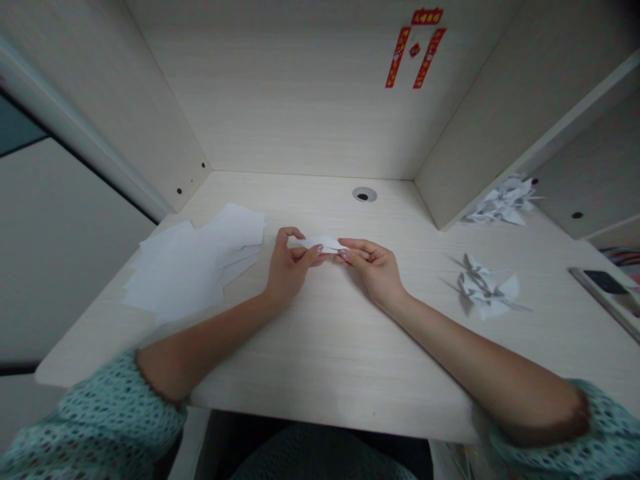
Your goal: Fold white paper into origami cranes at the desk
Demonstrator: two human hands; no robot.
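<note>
A small folded piece of white paper (323, 243) is held between both hands just above the middle of the desk. My left hand (293, 265) pinches its left side, thumb on the near edge and index finger bent behind. On the other side, my right hand (371, 263) grips the right end between thumb and fingers. The fingers hide part of the folds. Left of my left hand lies a spread pile of white paper sheets (190, 267). To the right of my right hand sit a few folded paper cranes (487, 287).
A heap of more folded white paper shapes (505, 200) lies by the right divider (470, 127). A phone (610, 293) rests at the far right. The desk (330, 360) has a round cable hole (365, 195) near the back panel, which bears red paper stickers (397, 58).
</note>
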